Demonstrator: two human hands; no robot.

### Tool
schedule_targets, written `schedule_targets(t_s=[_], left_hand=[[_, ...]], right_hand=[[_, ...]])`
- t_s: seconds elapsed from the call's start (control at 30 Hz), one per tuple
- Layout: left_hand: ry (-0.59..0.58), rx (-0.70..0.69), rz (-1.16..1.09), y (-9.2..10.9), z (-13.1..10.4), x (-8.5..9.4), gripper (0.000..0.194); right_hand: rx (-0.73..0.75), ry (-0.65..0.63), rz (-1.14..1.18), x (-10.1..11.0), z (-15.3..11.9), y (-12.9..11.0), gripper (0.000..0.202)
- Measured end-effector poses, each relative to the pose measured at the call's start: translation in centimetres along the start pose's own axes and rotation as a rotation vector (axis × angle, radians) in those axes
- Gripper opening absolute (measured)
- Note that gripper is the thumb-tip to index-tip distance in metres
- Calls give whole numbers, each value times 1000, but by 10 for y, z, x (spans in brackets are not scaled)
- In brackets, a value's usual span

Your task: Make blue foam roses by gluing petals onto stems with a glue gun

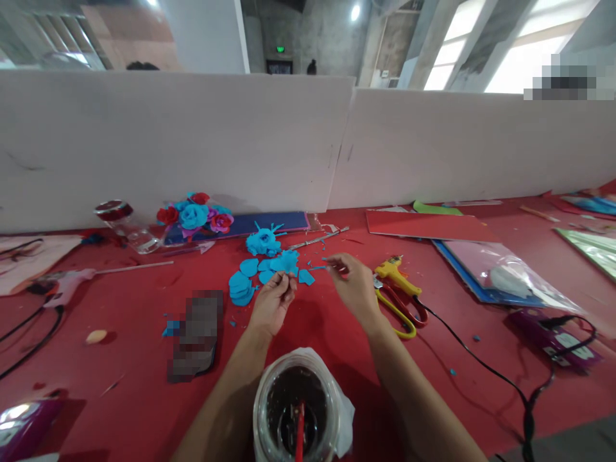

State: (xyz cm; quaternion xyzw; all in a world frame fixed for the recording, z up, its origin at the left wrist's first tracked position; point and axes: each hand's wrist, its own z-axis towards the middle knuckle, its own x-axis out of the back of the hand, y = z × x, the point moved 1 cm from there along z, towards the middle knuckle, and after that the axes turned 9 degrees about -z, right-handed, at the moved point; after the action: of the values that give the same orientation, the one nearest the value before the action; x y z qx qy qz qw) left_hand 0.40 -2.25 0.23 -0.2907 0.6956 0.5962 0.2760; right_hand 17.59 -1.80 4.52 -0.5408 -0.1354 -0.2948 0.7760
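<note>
My left hand [275, 299] pinches the edge of a blue paper piece [285, 262] above the red table. Apart from it, my right hand [353, 287] has its fingers bent near a thin blue strip [316, 267]; whether they touch it is unclear. Blue petals [241, 289] lie stacked left of my left hand, with a loose blue piece [306, 277] to its right. A blue paper flower [263, 241] sits just behind the petals. Between my forearms stands a clear jar [262, 410] with a red stick inside.
Scissors [407, 326] and a yellow glue gun [398, 274] lie right of my right hand. A dark phone [197, 333] rests at left, a tipped bottle [128, 226] and paper flowers [194, 216] behind. A white partition [192, 135] bounds the table.
</note>
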Motion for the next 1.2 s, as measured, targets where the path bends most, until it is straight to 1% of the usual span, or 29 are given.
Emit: schedule_targets(t_s=[0.03, 0.07, 0.13, 0.2, 0.27, 0.33, 0.37, 0.43, 0.5, 0.57, 0.63, 0.73, 0.8, 0.9, 0.97, 1.0, 1.07, 1.13, 1.2], left_hand=[[15, -40, 82, -1, 1, 2, 23], [29, -93, 168, -1, 2, 3, 21], [56, -206, 315, -1, 2, 5, 19], [78, -288, 394, -1, 2, 6, 20], [95, -336, 419, 0, 1, 8, 22], [103, -361, 423, 1, 1, 9, 22], [104, -365, 421, 1, 2, 9, 22], [111, -352, 404, 2, 3, 10, 21], [136, -329, 370, 1, 5, 12, 22], [179, -324, 348, 1, 7, 15, 23], [214, -339, 351, 2, 8, 18, 23], [222, -353, 344, 4, 9, 20, 23], [211, -339, 310, 6, 8, 20, 26], [202, -339, 267, 8, 7, 18, 30], [212, -353, 254, 9, 7, 17, 32], [219, -353, 249, 9, 7, 17, 33], [223, -344, 241, 9, 7, 17, 35], [228, -330, 228, 9, 7, 16, 38], [237, -307, 195, 9, 6, 15, 43]], right_hand=[[-19, 17, -76, 5, 3, 4, 17], [-42, 9, -121, 9, 6, 8, 18], [-80, -61, -153, 17, 10, 12, 19], [-88, -107, -229, 28, 12, 15, 20], [-125, -63, -450, 46, 13, 20, 22], [-241, 0, -772, 68, 14, 30, 26], [-332, -3, -894, 79, 14, 38, 30], [-528, -73, -1024, 95, 13, 56, 39], [-641, -177, -1026, 102, 12, 75, 44], [-656, -256, -984, 102, 12, 90, 45], [-614, -279, -968, 99, 12, 99, 44], [-541, -229, -1010, 98, 11, 100, 39], [-532, -153, -1025, 101, 10, 96, 38], [-552, 26, -965, 107, 14, 85, 40], [-533, 106, -831, 106, 18, 74, 37], [-503, 116, -710, 102, 20, 66, 36], [-417, 75, -375, 88, 20, 49, 37], [-314, -27, -17, 68, 16, 29, 43], [-214, -159, 157, 49, 9, 11, 43]])
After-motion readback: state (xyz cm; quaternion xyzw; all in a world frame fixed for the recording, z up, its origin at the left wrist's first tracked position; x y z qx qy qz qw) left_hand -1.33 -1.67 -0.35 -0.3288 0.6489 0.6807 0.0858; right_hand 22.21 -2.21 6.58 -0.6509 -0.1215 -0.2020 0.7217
